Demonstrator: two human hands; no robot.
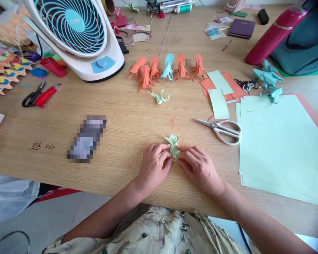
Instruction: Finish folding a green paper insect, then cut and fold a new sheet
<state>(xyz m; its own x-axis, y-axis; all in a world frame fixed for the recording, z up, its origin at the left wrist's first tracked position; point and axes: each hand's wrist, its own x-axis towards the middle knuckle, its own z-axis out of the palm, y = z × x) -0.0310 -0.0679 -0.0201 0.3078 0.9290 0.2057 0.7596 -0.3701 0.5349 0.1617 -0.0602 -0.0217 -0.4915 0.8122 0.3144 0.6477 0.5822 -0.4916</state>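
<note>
Between my hands, close to the table's front edge, is a pale green origami figure [173,144] with two thin points spread at its far end. The fingers of my left hand [155,163] pinch its left side. On the opposite side, my right hand [198,165] grips it with thumb and fingers closed. My fingertips cover part of its lower end. Beyond it lies a second pale green origami figure [160,97] with curled legs. Farther back stand several orange origami figures [181,66] and a light blue one [168,65].
Scissors [222,128] lie right of my hands, beside pale green sheets [278,137] and cut paper pieces [218,102]. A phone-like, pixelated object [87,139] is at left. A fan [79,35], red-handled cutters [46,96] and a pink flask [275,35] stand or lie around.
</note>
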